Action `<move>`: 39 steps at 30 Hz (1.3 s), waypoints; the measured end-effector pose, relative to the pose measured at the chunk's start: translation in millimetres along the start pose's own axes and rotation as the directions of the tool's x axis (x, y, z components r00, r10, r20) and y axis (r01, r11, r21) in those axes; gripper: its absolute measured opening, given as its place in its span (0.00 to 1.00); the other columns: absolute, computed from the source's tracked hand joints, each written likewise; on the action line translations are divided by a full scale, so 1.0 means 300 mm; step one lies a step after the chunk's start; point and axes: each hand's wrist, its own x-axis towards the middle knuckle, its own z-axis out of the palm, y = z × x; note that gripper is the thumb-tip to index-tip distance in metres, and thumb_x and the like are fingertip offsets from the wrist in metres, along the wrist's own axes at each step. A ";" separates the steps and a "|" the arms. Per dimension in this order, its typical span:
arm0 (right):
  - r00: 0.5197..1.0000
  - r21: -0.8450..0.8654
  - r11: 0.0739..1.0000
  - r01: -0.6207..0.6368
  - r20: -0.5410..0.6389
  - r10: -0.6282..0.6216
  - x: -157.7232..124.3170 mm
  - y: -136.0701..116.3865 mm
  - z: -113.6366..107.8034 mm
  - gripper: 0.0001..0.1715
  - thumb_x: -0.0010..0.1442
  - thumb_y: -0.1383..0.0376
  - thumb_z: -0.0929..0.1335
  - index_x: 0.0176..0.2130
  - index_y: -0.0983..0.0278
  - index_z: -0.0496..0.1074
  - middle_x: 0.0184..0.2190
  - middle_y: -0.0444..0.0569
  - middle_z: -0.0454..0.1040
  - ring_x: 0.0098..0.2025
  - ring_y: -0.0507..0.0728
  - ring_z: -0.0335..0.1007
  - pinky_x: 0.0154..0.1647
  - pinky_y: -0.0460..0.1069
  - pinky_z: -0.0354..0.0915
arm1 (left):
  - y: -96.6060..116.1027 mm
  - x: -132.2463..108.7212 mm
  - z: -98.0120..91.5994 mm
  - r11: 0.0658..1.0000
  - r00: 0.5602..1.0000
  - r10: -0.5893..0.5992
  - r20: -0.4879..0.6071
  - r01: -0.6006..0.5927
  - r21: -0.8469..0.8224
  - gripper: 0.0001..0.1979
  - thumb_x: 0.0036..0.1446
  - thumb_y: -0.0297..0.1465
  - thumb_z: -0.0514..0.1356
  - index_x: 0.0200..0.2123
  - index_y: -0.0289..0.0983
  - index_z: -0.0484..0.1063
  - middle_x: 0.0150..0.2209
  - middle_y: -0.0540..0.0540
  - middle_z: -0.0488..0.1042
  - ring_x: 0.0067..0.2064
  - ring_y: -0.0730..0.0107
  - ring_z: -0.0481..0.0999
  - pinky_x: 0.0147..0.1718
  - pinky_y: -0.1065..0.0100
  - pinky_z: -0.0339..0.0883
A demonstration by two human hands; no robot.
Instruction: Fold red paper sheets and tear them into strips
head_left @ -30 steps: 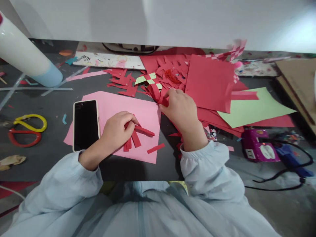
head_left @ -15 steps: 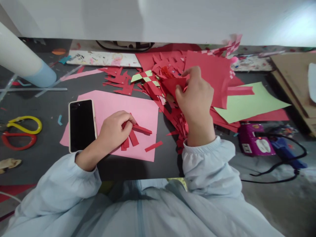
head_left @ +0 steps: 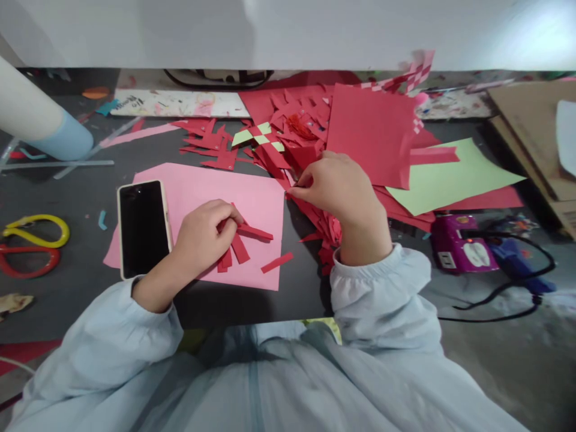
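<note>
My left hand (head_left: 207, 231) rests on the pink paper sheet (head_left: 258, 198) with its fingers curled round several red paper strips (head_left: 240, 248). The strips fan out from under the fingers. One loose red strip (head_left: 277, 263) lies apart at the sheet's right edge. My right hand (head_left: 339, 191) is over the heap of red paper scraps (head_left: 315, 217), just right of the pink sheet. Thumb and forefinger are pinched together low in the heap; what is between them is too small to make out. A red-and-green woven paper piece (head_left: 261, 139) lies just beyond that hand.
A phone (head_left: 143, 231) covers the pink sheet's left side. Scissors (head_left: 36, 240) with yellow and red handles lie at the far left, near a white-and-blue cylinder (head_left: 67, 135). Red sheets (head_left: 369, 132), a green sheet (head_left: 443, 180) and a purple box (head_left: 463, 246) are on the right.
My right hand has moved left and toward me, off the folded red paper at the back of the heap, and its fingertips have closed. My left hand stays on the strips.
</note>
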 end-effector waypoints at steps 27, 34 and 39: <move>0.999 0.639 0.768 0.045 -0.049 -0.018 -0.024 -0.074 -0.116 0.10 0.55 0.65 0.71 0.23 0.63 0.70 0.20 0.43 0.66 0.25 0.52 0.60 0.27 0.50 0.55 | 0.009 0.012 0.004 0.965 0.987 -0.155 0.043 0.160 -0.206 0.11 0.55 0.26 0.55 0.34 0.38 0.78 0.34 0.47 0.80 0.36 0.67 0.79 0.37 0.67 0.69; 0.985 0.766 0.641 0.052 0.067 -0.159 -0.051 -0.138 -0.114 0.05 0.51 0.68 0.72 0.31 0.63 0.72 0.20 0.43 0.72 0.23 0.52 0.66 0.26 0.49 0.59 | 0.026 0.023 -0.011 0.866 0.969 -0.241 0.053 0.239 -0.439 0.18 0.58 0.44 0.60 0.39 0.36 0.80 0.35 0.43 0.81 0.37 0.66 0.79 0.37 0.69 0.70; 0.939 0.835 0.544 0.081 0.119 -0.323 -0.083 -0.170 -0.123 0.09 0.51 0.69 0.71 0.34 0.62 0.69 0.18 0.39 0.71 0.20 0.50 0.64 0.23 0.46 0.57 | 0.035 0.032 -0.020 0.790 0.956 -0.275 0.104 0.287 -0.542 0.17 0.57 0.42 0.61 0.23 0.36 0.77 0.23 0.49 0.76 0.26 0.74 0.71 0.27 0.73 0.65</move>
